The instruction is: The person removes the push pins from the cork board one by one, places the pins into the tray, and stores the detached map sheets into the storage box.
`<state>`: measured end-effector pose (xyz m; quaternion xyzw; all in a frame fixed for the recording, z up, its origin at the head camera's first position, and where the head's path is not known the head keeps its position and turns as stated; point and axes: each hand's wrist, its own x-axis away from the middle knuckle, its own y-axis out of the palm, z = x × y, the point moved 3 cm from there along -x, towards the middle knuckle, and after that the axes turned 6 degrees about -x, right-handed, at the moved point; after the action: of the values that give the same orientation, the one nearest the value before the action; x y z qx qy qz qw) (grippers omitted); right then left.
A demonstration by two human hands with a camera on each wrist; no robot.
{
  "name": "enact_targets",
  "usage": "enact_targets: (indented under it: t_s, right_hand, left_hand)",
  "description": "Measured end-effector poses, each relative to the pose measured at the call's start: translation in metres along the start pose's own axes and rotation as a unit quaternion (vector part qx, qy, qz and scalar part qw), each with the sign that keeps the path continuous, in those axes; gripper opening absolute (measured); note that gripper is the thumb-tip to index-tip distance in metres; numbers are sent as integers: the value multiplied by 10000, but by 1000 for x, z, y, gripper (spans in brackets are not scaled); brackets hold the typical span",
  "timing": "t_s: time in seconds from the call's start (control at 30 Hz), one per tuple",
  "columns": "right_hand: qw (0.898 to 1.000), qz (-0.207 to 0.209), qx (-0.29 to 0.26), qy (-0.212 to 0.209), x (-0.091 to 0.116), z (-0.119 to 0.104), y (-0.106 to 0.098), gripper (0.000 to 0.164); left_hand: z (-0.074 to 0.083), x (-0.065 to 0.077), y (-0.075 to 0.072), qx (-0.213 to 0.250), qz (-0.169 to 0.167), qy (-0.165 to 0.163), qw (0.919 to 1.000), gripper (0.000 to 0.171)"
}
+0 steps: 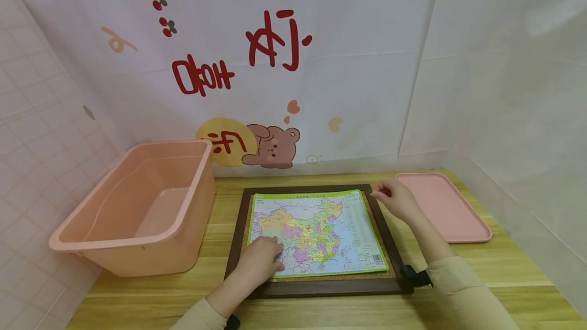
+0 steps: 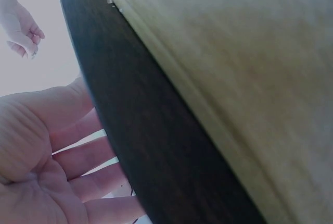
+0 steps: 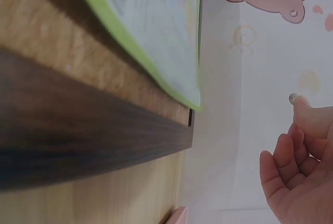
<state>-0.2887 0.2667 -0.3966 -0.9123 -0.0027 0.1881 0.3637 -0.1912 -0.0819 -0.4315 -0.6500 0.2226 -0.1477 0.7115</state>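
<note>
A map [image 1: 316,236] with a bright green border lies over the cork board [image 1: 370,218] in its dark wooden frame [image 1: 330,287]. At the map's lower left, my left hand [image 1: 262,259] rests on the sheet with its fingers extended; the left wrist view shows that palm [image 2: 47,177] by the dark frame edge [image 2: 151,114]. Near the board's upper right corner, my right hand [image 1: 397,199] pinches a thumbtack [image 3: 293,98], small and shiny, between thumb and finger. In the right wrist view the map's green corner [image 3: 192,103] sits slightly raised off the cork.
A deep pink tub [image 1: 197,208] stands left of the board on the wooden table [image 1: 156,302]. To the right lies a shallow pink tray [image 1: 447,208]. Behind the table hangs a white printed cloth [image 1: 357,65].
</note>
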Motion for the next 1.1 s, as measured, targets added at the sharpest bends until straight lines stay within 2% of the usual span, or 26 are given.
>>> enact_targets:
  t_s: [0.63, 1.1]
  right_hand:
    - [9998, -76, -21, 191, 14, 17, -10, 7]
    - [9978, -17, 86, 650, 27, 32, -23, 11]
  left_hand:
    - [0, 0, 1, -19, -46, -32, 10000, 39]
    - [0, 0, -1, -21, -54, -14, 10000, 38]
